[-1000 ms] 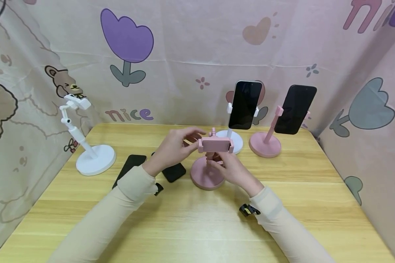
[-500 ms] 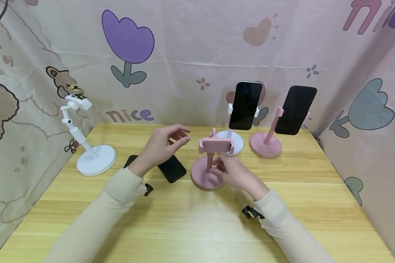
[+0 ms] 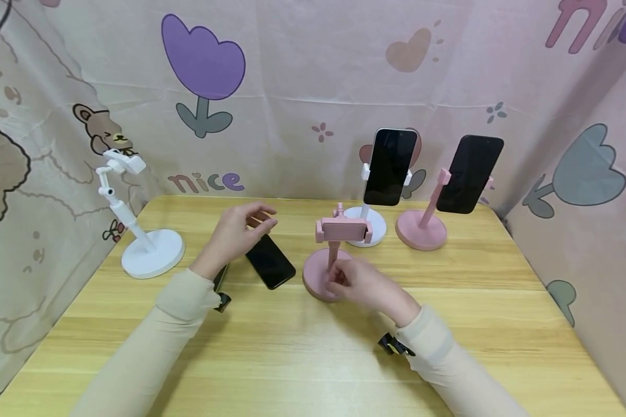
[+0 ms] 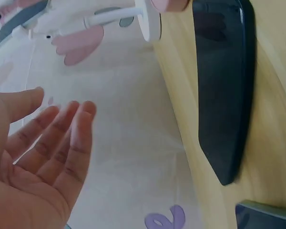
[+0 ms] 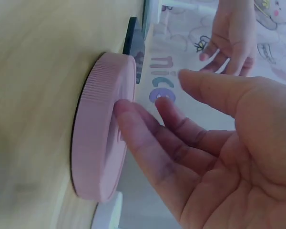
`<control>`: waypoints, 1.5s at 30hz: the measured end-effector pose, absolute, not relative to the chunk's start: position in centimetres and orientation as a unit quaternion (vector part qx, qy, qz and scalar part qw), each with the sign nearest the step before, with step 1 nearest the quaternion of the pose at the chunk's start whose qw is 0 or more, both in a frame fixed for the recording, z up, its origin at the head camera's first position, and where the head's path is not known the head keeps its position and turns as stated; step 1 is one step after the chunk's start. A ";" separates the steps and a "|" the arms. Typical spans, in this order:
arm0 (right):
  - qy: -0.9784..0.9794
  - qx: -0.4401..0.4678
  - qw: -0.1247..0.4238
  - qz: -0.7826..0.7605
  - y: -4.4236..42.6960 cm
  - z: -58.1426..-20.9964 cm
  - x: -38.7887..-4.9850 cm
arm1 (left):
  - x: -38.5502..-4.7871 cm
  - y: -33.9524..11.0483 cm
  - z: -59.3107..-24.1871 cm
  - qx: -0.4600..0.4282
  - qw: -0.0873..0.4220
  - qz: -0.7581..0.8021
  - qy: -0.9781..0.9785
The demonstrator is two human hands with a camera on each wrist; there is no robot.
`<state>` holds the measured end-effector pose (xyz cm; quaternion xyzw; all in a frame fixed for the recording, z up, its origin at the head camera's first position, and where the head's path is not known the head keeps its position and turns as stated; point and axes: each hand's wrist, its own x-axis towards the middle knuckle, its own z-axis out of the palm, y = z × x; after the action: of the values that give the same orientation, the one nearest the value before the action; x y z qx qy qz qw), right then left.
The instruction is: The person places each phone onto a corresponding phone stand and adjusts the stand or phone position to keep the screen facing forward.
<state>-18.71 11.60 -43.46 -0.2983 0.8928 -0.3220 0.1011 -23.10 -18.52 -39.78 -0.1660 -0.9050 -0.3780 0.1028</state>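
My left hand (image 3: pixel 235 234) hovers above the table with relaxed, slightly bent fingers and holds nothing. Below it lies a black phone (image 3: pixel 272 265); a second phone (image 3: pixel 220 277) is mostly hidden by the left wrist. In the middle stands a pink phone stand (image 3: pixel 342 230) with a vacant holder. My right hand (image 3: pixel 365 284) is at its round base, in front of the post. From the right wrist view, the fingers of the right hand (image 5: pixel 214 152) are loosely bent, thumb apart, with a fingertip at the pink base (image 5: pixel 97 129); whether it touches cannot be told.
Behind, a white stand (image 3: pixel 371 230) bears an upright phone (image 3: pixel 389 167). To its right another pink stand (image 3: pixel 421 230) holds a tilted phone (image 3: pixel 469 174). A white stand (image 3: pixel 152 253) without a phone is at the far left. A patterned cloth (image 3: pixel 292 63) surrounds the table (image 3: pixel 302 359).
My left hand has moved left, away from the pink stand's holder, over the phones. My right hand has come down from beneath the holder to the base. The stands have stayed in place.
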 end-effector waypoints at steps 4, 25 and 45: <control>0.893 -0.329 0.075 -0.298 10.8 -43.5 -18.2 | -23.0 -19.7 -40.0 -0.137 0.080 -0.374 -0.914; 0.874 -0.318 0.064 -0.363 6.8 -42.6 -18.5 | -22.9 -22.6 -42.2 -0.063 0.022 -0.332 -0.941; 0.897 -0.289 0.052 -0.329 2.7 -43.7 -20.5 | -23.5 -23.8 -43.9 -0.053 -0.032 -0.309 -0.949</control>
<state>-20.51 2.75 -43.65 -0.2894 0.8974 -0.3289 0.0525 -23.46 -23.81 -43.91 -0.0526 -0.9490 -0.3092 -0.0316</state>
